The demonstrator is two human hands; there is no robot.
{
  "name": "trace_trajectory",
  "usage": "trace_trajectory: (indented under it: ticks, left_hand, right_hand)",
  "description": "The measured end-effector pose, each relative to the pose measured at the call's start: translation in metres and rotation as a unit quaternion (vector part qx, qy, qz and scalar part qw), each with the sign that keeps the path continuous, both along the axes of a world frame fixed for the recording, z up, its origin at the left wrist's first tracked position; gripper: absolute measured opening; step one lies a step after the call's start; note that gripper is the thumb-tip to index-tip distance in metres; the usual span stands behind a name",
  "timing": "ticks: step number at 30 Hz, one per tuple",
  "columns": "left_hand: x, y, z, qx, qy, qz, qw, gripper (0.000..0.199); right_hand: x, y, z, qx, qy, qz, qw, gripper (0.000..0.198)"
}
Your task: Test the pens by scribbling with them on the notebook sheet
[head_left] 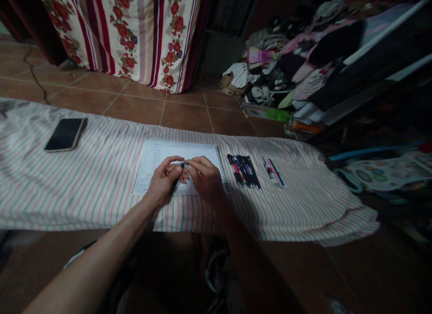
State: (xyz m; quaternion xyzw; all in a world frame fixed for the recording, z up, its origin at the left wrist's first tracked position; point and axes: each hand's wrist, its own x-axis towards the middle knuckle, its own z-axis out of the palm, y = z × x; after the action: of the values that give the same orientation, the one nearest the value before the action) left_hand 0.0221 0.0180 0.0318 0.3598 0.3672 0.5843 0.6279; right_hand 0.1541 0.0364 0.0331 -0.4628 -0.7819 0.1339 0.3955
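My left hand (164, 178) is closed round a black pen (174, 184), whose dark barrel slants up between thumb and fingers. Close against it, my right hand (206, 175) has its fingers pinched together by the pen's upper end. Whatever lies between those right fingertips is too small to make out. Beneath both hands an open spiral notebook (148, 165) with printed or written pages lies on the striped cloth (101, 183). Several pens (245, 170) lie side by side just right of the notebook's coil. Farther right is a smaller group of pens (274, 172), some pink or light.
A dark-screened phone (65, 134) rests at the cloth's left. Beyond the far edge, a floral curtain (135, 39) hangs over the tiled floor (182, 113). Heaped clothes (286, 57) and a small cardboard box (231, 85) fill the back right.
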Motion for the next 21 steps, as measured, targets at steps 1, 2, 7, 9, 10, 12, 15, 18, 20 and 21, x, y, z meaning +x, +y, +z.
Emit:
trace_trajectory:
  ticks: [1,2,7,9,10,12,15,18,20,21]
  left_hand:
    - [0.0001,-0.0001,-0.0004,0.004,0.001,0.000,1.000,0.027]
    - [0.0002,-0.0002,-0.0010,0.008,0.003,-0.002,1.000,0.026]
    - [0.0004,0.0002,-0.0037,0.019,-0.008,0.002,1.000,0.023]
    - [0.0004,0.0007,-0.0046,0.016,-0.012,0.011,1.000,0.023]
    - [0.0003,0.0009,-0.0051,0.015,-0.011,0.014,1.000,0.023]
    - [0.0001,0.0012,-0.0061,0.011,-0.008,0.018,1.000,0.024]
    - [-0.0002,0.0015,-0.0079,0.002,0.004,0.024,1.000,0.025]
    - [-0.0001,0.0019,-0.0092,0.003,0.014,0.034,0.999,0.025]
    - [0.0004,0.0020,-0.0095,0.007,0.016,0.039,0.999,0.025]
    - [0.0007,0.0020,-0.0094,0.007,0.016,0.040,0.999,0.025]
  right_hand:
    - [-0.0002,0.0000,-0.0002,0.003,0.002,-0.001,1.000,0.029]
    - [-0.0004,-0.0002,-0.0002,0.006,0.001,-0.001,1.000,0.029]
    - [-0.0016,-0.0016,0.0006,0.019,-0.020,-0.011,1.000,0.027]
    - [-0.0019,-0.0014,0.0003,0.028,-0.023,-0.012,0.999,0.028]
    - [-0.0019,-0.0011,0.0001,0.032,-0.022,-0.011,0.999,0.028]
    - [-0.0019,-0.0003,-0.0007,0.038,-0.017,-0.013,0.999,0.027]
    - [-0.0025,0.0002,-0.0015,0.043,-0.014,-0.020,0.999,0.026]
    - [-0.0042,-0.0007,-0.0015,0.042,-0.017,-0.022,0.999,0.026]
    - [-0.0052,-0.0016,-0.0011,0.043,-0.017,-0.027,0.999,0.027]
    - [-0.0056,-0.0021,-0.0009,0.042,-0.019,-0.030,0.998,0.027]
